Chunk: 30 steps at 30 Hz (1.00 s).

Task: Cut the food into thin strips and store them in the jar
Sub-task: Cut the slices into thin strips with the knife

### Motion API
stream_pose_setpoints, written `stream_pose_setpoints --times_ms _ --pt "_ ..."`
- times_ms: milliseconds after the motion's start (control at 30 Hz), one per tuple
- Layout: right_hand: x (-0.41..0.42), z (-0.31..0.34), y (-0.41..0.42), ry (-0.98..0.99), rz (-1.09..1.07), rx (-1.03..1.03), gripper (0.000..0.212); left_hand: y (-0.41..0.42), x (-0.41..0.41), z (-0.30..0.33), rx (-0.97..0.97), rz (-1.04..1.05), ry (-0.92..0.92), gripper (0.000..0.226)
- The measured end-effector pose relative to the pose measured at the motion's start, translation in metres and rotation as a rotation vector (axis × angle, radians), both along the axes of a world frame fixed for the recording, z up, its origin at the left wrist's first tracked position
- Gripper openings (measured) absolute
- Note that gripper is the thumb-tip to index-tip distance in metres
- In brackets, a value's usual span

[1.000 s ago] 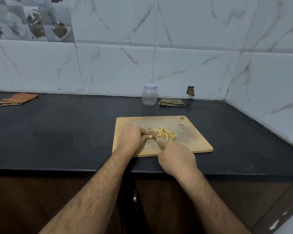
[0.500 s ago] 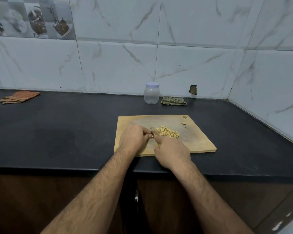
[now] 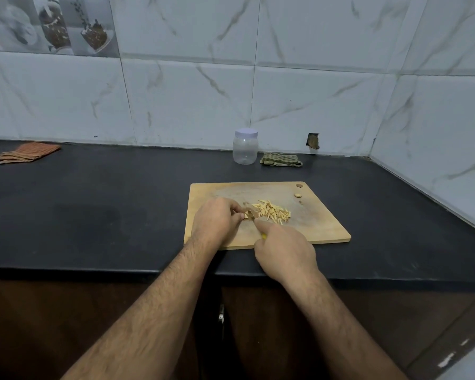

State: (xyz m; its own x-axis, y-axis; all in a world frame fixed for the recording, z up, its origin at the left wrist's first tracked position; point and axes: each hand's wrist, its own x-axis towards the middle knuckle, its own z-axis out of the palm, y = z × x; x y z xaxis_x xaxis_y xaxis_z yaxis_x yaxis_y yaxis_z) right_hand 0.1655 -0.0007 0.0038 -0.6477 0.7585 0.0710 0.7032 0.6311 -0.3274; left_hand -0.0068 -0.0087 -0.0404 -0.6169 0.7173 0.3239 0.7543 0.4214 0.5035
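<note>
Wooden cutting board (image 3: pixel 321 226) carries pale strips (image 3: pixel 272 212); left hand (image 3: pixel 217 220) pinches a food piece (image 3: pixel 248 215), right hand (image 3: pixel 285 248) grips a knife (image 3: pixel 254 215), forefinger extended.

Hands (image 3: pixel 217 219) (image 3: pixel 284 249) slice food (image 3: pixel 272 212) on cutting board (image 3: pixel 321 223)

I am working bare-armed: no sleeves are showing anywhere along my forearms, and dark hair is running down both of them to the wrists. My left hand (image 3: pixel 217 222) and my right hand (image 3: pixel 285 249) are wearing no gloves, rings, watch or bands.
</note>
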Motion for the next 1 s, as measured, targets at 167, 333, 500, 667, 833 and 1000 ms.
stream_pose_setpoints --times_ms 167,333,500,667,833,1000 --pt "-0.006 0.003 0.000 0.029 0.006 -0.006 0.053 -0.001 0.000 0.001 0.019 -0.001 -0.036 0.012" --pt "-0.008 0.003 0.001 0.022 0.019 0.007 0.053 -0.001 0.001 0.003 0.018 0.000 -0.022 0.013" --pt "-0.009 0.004 0.005 0.007 0.015 -0.005 0.052 -0.001 0.002 0.004 0.015 -0.003 -0.027 0.014" --pt "-0.011 0.004 0.003 0.015 0.026 -0.002 0.053 -0.003 0.003 0.006 0.001 -0.006 -0.021 0.014" --pt "-0.012 0.005 0.001 0.003 0.028 0.004 0.052 -0.003 0.004 0.006 0.000 -0.001 -0.028 0.013" --pt "-0.019 0.006 -0.002 -0.028 0.022 0.027 0.057 -0.003 0.004 0.006 -0.014 0.009 -0.028 0.013"
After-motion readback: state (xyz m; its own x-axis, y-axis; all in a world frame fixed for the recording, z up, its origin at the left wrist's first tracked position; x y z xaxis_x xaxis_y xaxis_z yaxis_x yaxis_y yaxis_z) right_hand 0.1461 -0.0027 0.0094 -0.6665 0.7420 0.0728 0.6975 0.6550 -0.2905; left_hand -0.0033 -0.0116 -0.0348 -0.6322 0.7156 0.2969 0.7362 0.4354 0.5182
